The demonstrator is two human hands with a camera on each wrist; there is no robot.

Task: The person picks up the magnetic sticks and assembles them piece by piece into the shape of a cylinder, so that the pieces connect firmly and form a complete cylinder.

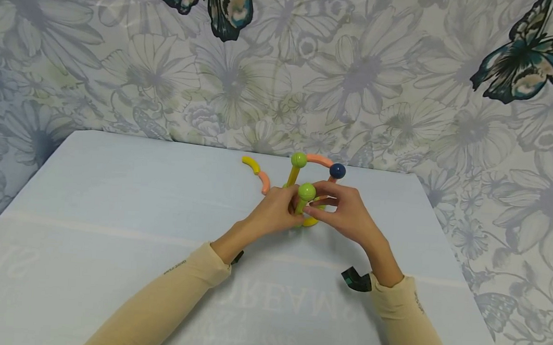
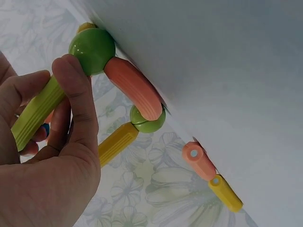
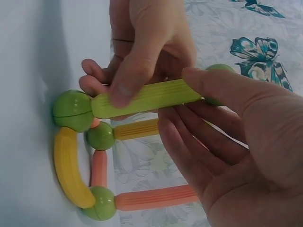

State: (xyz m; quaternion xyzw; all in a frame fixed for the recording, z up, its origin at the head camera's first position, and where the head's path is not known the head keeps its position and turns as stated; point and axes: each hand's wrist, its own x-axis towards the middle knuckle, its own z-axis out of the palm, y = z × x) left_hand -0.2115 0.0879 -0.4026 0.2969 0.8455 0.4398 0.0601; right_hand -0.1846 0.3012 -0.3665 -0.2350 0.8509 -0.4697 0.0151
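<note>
A framework of magnetic balls and sticks stands on the table. Its upright light green stick [image 3: 151, 97] is pinched by both hands. My left hand [image 1: 274, 210] holds it low, the thumb close to the bottom green ball [image 3: 72, 111]. Higher up, my right hand [image 1: 347, 211] has thumb and fingers at the end below the top green ball [image 1: 306, 191]. At the base, a curved yellow stick [image 3: 71, 165] and a curved orange stick [image 2: 135, 87] join green balls. Farther back, another green ball [image 1: 298, 159] and a navy ball [image 1: 337, 171] are bridged by an orange stick [image 1: 320, 159].
Left of the framework, a loose curved yellow stick [image 1: 251, 164] and a loose curved orange stick [image 1: 264, 183] lie end to end. The white table [image 1: 130, 196] ends at a wall [image 1: 262, 88] covered in flowers and butterflies.
</note>
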